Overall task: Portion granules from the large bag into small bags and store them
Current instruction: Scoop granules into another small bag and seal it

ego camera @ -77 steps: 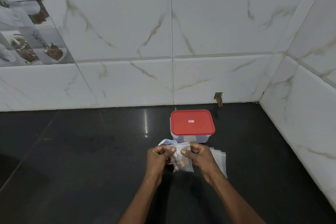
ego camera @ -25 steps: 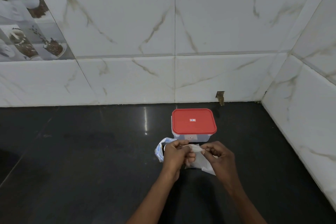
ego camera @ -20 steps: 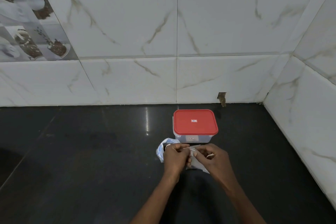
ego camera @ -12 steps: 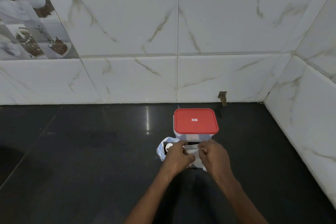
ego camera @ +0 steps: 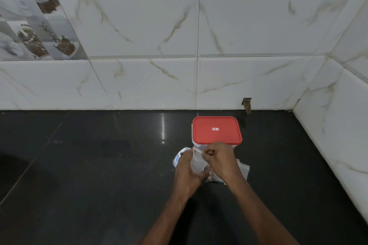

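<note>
Right now, on the dark counter [ego camera: 99, 165], the red-lidded container [ego camera: 217, 130] sits shut within easy reach, contents hidden, likely handy for storing filled bags. Your left hand [ego camera: 186, 175] curls round the small bag [ego camera: 196, 162] to steady it upright while your right hand [ego camera: 221, 160] pinches its top strip, probably sealing; its contents don't show.

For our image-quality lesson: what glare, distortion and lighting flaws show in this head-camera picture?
Head view: a glare streak on the dark counter, left of the red lid; tile joints lean at the left, a wide-angle effect; light is dim, so the clear bag between the left hand and right hand is hard to read.
</note>
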A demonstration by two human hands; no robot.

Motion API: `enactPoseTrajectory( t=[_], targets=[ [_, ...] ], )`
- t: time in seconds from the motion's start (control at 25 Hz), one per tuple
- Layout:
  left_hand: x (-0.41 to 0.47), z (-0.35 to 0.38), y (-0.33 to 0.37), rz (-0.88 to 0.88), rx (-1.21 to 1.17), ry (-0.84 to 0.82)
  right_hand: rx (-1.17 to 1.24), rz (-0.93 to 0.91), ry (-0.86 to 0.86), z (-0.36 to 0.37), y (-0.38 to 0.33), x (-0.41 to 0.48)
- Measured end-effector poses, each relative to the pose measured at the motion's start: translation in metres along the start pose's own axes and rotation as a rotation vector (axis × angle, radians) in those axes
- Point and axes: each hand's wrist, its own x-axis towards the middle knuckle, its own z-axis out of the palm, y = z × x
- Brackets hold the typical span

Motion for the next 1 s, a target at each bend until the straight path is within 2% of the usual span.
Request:
enactPoseTrajectory(
  t=[0.12, 0.32, 0.4, 0.48, 0.6, 0.76, 1.0],
  targets=[
    [0.004, -0.002, -0.005, -0.064, -0.002, 0.108, 0.148, 0.056, -0.063, 0.008, -0.002, 0.007],
    [-0.002, -0.002, -0.020, -0.092, 0.005, 0.143, 0.277, 0.104, -0.128, 0.015, 0.002, 0.006],
    [-0.006, -0.006, -0.024, -0.102, -0.058, 0.226, 0.338, 0.147, -0.044, 0.018, 0.012, 0.006],
    [-0.007, -0.015, -0.034, -0.125, -0.130, 0.316, 0.179, 0.183, 0.084, 0.021, 0.030, 0.011],
    [-0.005, -0.028, -0.047, -0.164, -0.172, 0.381, -0.159, 0.226, 0.017, 0.029, 0.047, 0.012],
    [-0.003, -0.033, -0.054, -0.189, -0.203, 0.414, -0.224, 0.306, -0.060, 0.057, 0.049, 0.003],
    [-0.001, -0.030, -0.068, -0.242, -0.261, 0.333, -0.425, 0.138, 0.077, 0.074, 0.045, 0.002]
  ],
)
